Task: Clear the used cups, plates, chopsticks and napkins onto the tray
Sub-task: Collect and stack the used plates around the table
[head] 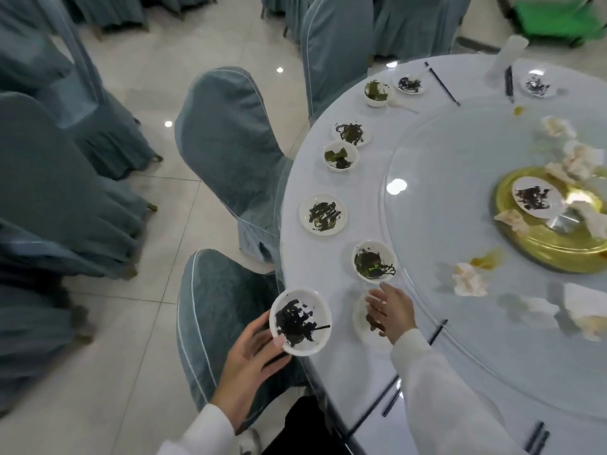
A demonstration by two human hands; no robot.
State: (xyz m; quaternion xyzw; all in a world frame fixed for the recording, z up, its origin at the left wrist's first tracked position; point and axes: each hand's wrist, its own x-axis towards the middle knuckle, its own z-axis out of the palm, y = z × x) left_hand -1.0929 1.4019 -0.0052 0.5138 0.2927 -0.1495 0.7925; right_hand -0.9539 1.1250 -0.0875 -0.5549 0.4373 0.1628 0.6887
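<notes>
Left hand (253, 353) is gripping a white bowl (300, 321) smeared with dark residue, thumb curled over the near rim, fingers curled beneath it; bowl is hanging over the table edge (292, 192), above a blue-grey covered chair (213, 310). Right hand (389, 310) is reaching over the tablecloth just beyond that bowl, fingers straight and slightly spread, holding nothing. Under its palm a white plate (359, 320) is lying, mostly hidden; whether the fingers are touching it cannot be told. Just past the fingertips a second dirty bowl (374, 261) is sitting, apart from them. Farther out from the fingers, along the table rim: a flat dirty plate (323, 214), another bowl (341, 156), another plate (351, 133), then more dishes, blurred. Dark chopsticks (438, 331) are lying right of the right wrist, at the edge of the glass turntable (427, 224). On the turntable, well apart from both hands, a gold tray (558, 254) is carrying one dirty plate (533, 197) and crumpled napkins (468, 279) are lying around.
</notes>
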